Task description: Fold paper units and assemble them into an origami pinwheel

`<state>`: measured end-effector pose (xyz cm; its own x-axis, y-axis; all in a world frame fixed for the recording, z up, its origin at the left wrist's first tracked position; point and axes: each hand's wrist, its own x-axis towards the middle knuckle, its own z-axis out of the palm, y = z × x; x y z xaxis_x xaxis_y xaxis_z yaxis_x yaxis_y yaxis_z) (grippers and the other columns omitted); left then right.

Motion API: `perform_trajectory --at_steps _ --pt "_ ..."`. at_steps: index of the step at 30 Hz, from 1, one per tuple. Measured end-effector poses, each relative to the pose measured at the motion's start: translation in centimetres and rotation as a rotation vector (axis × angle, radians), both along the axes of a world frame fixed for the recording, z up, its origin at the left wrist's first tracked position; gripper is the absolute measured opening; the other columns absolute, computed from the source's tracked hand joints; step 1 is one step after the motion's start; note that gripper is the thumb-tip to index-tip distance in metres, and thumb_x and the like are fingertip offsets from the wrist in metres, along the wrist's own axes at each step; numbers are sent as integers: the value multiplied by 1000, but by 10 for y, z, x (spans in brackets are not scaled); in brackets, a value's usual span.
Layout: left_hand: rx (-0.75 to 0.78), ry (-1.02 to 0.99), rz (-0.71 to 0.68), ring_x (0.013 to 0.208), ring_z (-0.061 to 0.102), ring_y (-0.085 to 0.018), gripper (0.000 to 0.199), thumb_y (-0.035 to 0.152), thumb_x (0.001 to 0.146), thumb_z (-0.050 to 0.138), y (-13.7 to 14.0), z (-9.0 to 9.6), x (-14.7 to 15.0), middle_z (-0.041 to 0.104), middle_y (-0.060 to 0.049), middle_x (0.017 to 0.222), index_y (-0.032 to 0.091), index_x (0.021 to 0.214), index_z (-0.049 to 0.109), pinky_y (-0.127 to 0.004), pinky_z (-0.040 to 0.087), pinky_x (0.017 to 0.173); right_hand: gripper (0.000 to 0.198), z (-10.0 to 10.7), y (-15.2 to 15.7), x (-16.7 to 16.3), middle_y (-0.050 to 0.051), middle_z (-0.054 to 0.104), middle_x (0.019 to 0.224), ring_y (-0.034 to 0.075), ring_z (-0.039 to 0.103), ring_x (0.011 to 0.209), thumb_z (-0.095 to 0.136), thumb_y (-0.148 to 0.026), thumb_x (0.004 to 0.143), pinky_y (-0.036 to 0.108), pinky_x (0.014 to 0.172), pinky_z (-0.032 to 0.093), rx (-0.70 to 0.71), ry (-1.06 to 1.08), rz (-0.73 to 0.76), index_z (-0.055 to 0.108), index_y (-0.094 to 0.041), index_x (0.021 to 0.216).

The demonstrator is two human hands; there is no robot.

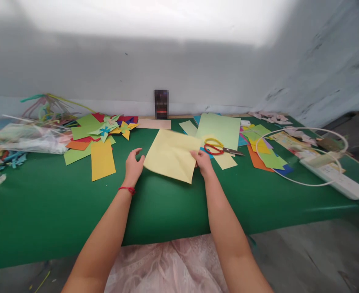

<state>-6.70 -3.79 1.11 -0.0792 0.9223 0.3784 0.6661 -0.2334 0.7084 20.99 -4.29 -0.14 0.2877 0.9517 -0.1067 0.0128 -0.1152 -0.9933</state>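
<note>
A pale yellow sheet of paper [171, 156], lightly creased, is tilted above the green table. My right hand [203, 162] pinches its right edge between thumb and fingers. Close to the sheet's left edge is my left hand [134, 165], its fingers curved and apart with nothing between them. Red- and yellow-handled scissors [220, 148] lie just right of my right hand, on top of paper pieces. Behind them is a light green sheet [225, 126]. An orange-yellow paper rectangle [102, 160] lies to the left of my left hand.
Folded paper stars [106, 128] and coloured sheets lie at back left, beside a plastic bag [35, 140]. A dark blurred device [161, 104] stands against the wall. At right are more paper scraps [265, 148], a white cable loop [289, 179] and a power strip [335, 179].
</note>
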Motion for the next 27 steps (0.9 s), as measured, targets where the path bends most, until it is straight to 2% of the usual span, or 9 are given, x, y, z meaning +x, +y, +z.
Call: perform_trajectory --at_steps 3,5,7,9,13,16,20,23,27 --pt "-6 70 -146 109 53 -22 32 25 84 45 -7 -3 14 59 -9 116 18 113 55 -39 40 97 39 1 6 8 2 61 77 12 55 55 51 -49 74 22 41 42 66 88 -207 51 -18 99" --pt "-40 123 -284 107 56 -20 33 29 86 45 -15 -2 28 60 -6 117 22 116 54 -35 42 94 37 2 8 13 4 60 87 12 59 63 45 -47 77 22 44 45 83 145 -295 46 -20 102" --pt "-103 273 -469 108 56 -21 40 34 89 40 -22 -2 40 58 -6 121 24 126 46 -36 43 93 32 5 8 15 4 59 88 12 61 64 47 -43 77 21 45 47 82 193 -327 45 -21 100" --pt "-95 396 -563 115 51 -22 44 36 90 37 -25 -4 49 54 -8 127 23 132 39 -41 35 101 27 7 7 11 3 59 87 12 62 61 51 -38 75 21 44 48 77 231 -312 46 -22 96" --pt "-69 467 -433 130 32 -27 47 36 90 38 -17 -13 53 41 -11 139 22 134 35 -56 13 107 26 8 4 -10 2 62 84 13 62 57 59 -30 69 22 42 50 63 267 -192 50 -22 92" --pt "-54 313 -295 134 24 -28 51 30 88 40 -11 -16 48 27 -13 146 22 137 28 -56 17 106 33 4 2 -27 3 62 84 14 63 59 61 -29 67 24 43 54 55 271 -109 51 -20 97" --pt "161 21 -109 135 23 -21 50 28 91 36 -19 1 40 25 -12 146 21 138 23 -41 23 109 40 0 0 -37 5 62 92 16 64 64 62 -27 67 28 49 59 59 274 -60 50 -17 103" --pt "267 18 -163 133 28 -19 45 29 91 36 -32 19 41 33 -9 142 23 135 29 -39 26 109 45 -1 -2 -39 6 61 100 16 64 70 63 -23 66 31 54 61 48 288 -23 48 -18 108" --pt "222 208 -444 130 34 -20 53 31 88 44 -43 21 53 36 -8 142 25 137 25 -37 32 106 51 -1 -6 -45 5 61 103 18 63 79 65 -17 64 33 59 62 29 315 39 47 -21 112"
